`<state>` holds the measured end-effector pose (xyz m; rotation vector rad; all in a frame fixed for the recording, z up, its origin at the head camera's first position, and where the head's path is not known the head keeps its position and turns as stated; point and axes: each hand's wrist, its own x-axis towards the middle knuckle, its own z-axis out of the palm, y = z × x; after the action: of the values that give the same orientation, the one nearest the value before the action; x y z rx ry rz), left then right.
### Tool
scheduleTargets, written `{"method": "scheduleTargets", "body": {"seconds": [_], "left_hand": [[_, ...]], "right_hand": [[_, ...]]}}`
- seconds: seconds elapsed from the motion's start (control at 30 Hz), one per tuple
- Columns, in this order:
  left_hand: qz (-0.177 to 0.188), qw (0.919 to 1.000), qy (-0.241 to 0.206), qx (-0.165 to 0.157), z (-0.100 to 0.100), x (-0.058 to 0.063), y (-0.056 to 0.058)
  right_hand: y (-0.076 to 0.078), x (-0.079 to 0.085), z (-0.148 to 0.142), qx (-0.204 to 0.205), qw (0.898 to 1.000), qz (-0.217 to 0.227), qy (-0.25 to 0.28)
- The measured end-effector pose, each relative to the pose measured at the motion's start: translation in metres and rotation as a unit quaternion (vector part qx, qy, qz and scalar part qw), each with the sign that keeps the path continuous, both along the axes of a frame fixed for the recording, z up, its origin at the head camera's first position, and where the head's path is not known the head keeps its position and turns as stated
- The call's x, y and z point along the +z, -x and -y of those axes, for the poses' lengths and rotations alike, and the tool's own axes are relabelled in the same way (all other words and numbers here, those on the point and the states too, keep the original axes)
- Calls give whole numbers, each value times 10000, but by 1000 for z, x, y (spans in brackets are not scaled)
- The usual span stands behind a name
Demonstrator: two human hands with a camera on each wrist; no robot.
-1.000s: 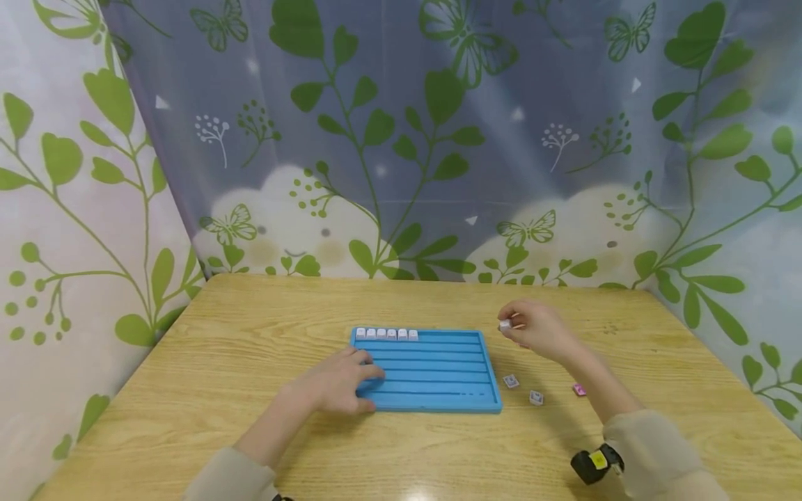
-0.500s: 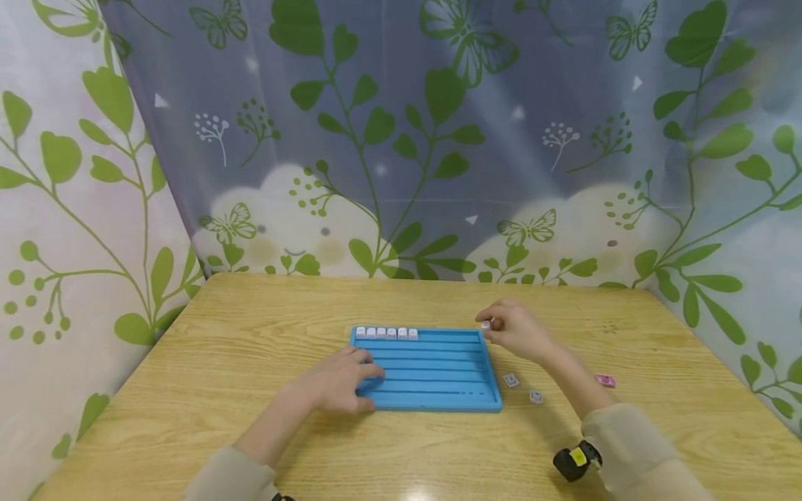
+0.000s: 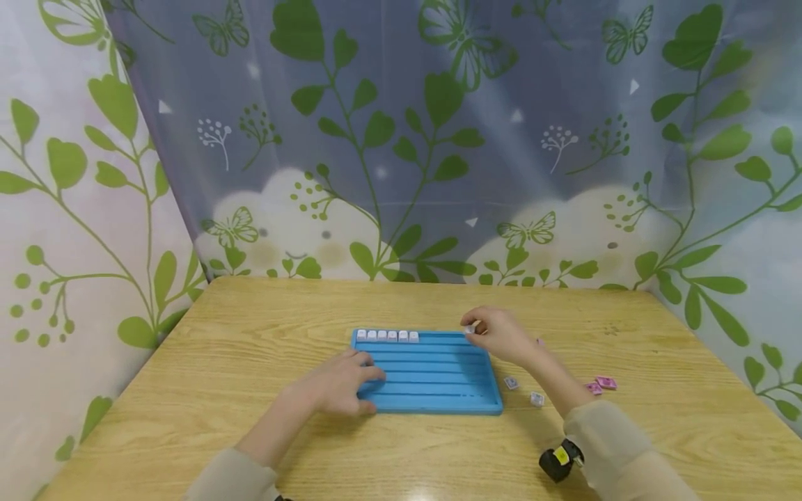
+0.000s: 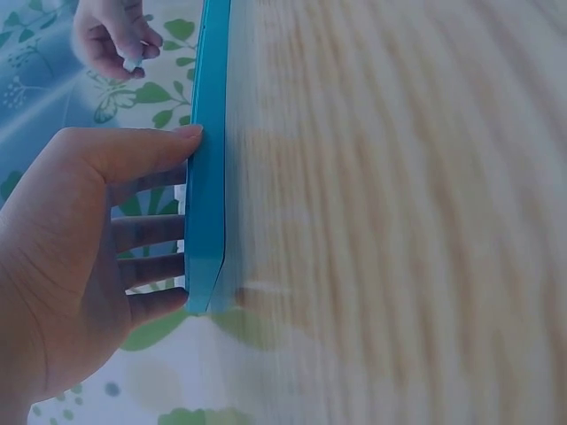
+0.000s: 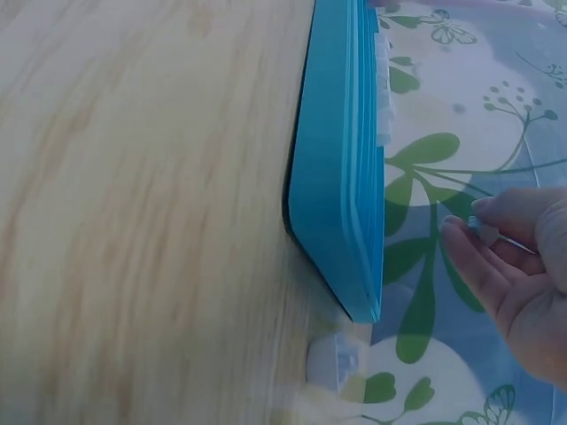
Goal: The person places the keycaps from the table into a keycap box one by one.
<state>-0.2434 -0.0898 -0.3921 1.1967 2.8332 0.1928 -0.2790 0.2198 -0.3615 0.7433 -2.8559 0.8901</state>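
A blue ridged tray (image 3: 432,383) lies on the table, with a row of several white keycaps (image 3: 387,337) along the left of its top groove. My left hand (image 3: 335,383) rests on the tray's left side. In the left wrist view its thumb (image 4: 168,152) touches the front wall, and the other fingers reach over the tray fairly straight. Above the tray's top right corner, my right hand (image 3: 504,337) pinches one white keycap (image 5: 483,230) between thumb and fingertips. The right wrist view shows that keycap held apart from the tray.
Two loose whitish keycaps, one nearer the tray (image 3: 512,383) and another keycap (image 3: 537,399) closer to me, lie right of it. Farther right are pink keycaps (image 3: 606,383), partly behind the right forearm. A patterned cloth (image 3: 401,139) hangs behind the wooden table (image 3: 250,334).
My right hand has moved left with the white keycap, from right of the tray to over its top right corner. More pink keycaps show beside the forearm. The left hand stays put.
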Motion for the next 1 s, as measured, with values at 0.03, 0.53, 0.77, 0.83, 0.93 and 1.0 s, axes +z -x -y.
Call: {"method": "scheduleTargets", "body": {"seconds": [0.03,0.53,0.77,0.83,0.93,1.0], "left_hand": [[-5,10000,-6,-5,0,0,0],[-75,10000,-55,-3,0,-1,0],[-70,10000,-24,16,1,-1,0],[-73,10000,-22,42,1,-1,0],[-84,9999,11,66,0,-1,0],[-71,9999,29,76,0,0,-1]], "right_hand": [[1,-1,2,44,10000,-17,-52],[14,-13,32,217,9991,12,-355],[17,-15,40,162,9987,390,-272],[19,-16,43,178,9988,266,-366],[21,-17,45,194,9986,30,-492],[22,-17,47,182,9987,52,-474]]}}
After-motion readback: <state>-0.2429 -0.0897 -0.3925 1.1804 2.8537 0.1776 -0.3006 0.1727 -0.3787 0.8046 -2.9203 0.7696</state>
